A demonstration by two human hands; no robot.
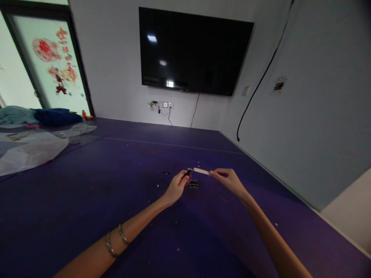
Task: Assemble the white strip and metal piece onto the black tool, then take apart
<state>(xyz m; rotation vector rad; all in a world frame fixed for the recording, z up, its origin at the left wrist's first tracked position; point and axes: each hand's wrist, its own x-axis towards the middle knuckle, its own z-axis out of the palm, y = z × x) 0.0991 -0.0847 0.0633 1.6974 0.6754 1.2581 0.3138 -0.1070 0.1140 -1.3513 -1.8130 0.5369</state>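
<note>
My left hand (176, 187) is closed on a small black piece (188, 172) with a pale, shiny top; its exact kind is too small to make out. Between the fingers of my right hand (227, 178) is a pale flat stick (201, 171), pointing left. The stick's rounded tip is at or very near the top of the black piece; I cannot tell whether they touch. Just below, a small dark case (194, 184) with a glossy surface lies on the purple floor. A thin black strip (166, 173) lies left of my left hand.
White scraps, one of them a small triangle (158, 185), dot the purple floor (116, 200). Crumpled plastic sheeting (31, 152) and blue cloth (56, 116) lie at far left. A television (194, 52) hangs on the back wall, and a black cable (257, 85) dangles at right.
</note>
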